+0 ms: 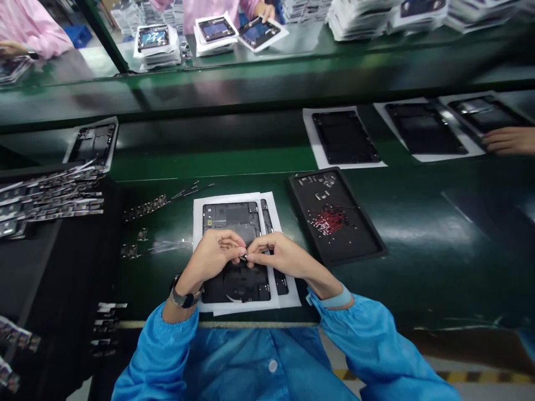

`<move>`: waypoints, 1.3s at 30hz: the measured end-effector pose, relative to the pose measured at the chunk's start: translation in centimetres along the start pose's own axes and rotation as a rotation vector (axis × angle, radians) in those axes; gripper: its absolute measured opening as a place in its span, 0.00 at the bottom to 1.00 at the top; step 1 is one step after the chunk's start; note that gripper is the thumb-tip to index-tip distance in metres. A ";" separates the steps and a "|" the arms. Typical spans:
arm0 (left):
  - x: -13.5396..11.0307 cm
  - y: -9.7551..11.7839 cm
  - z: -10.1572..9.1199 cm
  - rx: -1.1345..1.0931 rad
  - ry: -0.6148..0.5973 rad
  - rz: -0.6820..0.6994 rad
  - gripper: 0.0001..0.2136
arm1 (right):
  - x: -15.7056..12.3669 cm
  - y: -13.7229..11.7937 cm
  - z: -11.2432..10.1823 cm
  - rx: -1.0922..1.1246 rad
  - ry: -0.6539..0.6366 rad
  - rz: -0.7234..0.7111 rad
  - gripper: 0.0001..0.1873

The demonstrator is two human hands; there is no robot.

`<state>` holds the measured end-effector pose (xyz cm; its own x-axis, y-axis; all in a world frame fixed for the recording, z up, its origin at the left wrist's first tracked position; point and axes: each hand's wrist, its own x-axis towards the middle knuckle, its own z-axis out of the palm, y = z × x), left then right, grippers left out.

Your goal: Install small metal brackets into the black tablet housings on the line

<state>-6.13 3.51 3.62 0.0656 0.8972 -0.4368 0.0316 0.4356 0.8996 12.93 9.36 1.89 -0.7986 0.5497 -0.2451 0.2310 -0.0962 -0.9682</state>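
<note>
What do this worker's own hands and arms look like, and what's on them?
Both the left hand and right hand are ungloved. Loose, shiny bright-blue fabric sleeves gather near the wrists. The left wrist wears a dark-faced wristwatch with a greyish strap; the right wears a pale-blue flat band. No markings are readable.

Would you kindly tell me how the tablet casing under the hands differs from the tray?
The tablet casing lies on white paper; the tray sits directly on the green table. The left hand and right hand are over the casing, while the tray holds loose red parts and shiny pieces. Casing and tray are both dark rectangles.
</note>
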 end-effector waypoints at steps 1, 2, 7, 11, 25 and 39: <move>-0.2 0.1 -0.3 0.001 0.022 0.028 0.07 | -0.3 -0.3 -0.3 -0.022 0.011 -0.014 0.10; -0.4 0.3 -0.8 -0.006 0.058 0.067 0.08 | -0.6 -0.5 -0.6 -0.063 0.048 -0.033 0.09; -3.2 1.5 -3.5 -0.214 0.424 0.337 0.13 | -2.4 0.0 0.5 -0.528 0.301 -0.055 0.06; -5.3 1.3 -3.9 -0.290 0.597 0.407 0.19 | -2.9 1.5 3.3 -0.818 0.326 -0.041 0.04; -5.4 -4.8 0.2 -0.145 0.496 0.149 0.08 | -3.6 2.5 7.0 -0.973 0.481 0.008 0.05; -5.2 -4.9 2.1 -0.200 0.241 0.020 0.12 | -3.7 1.6 6.6 -0.371 0.332 -0.011 0.06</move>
<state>-4.49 -3.44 1.48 -0.1744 0.8870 -0.4276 -0.1655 0.4017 0.9007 12.61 1.70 0.88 -0.5956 0.7896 -0.1474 0.4543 0.1799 -0.8725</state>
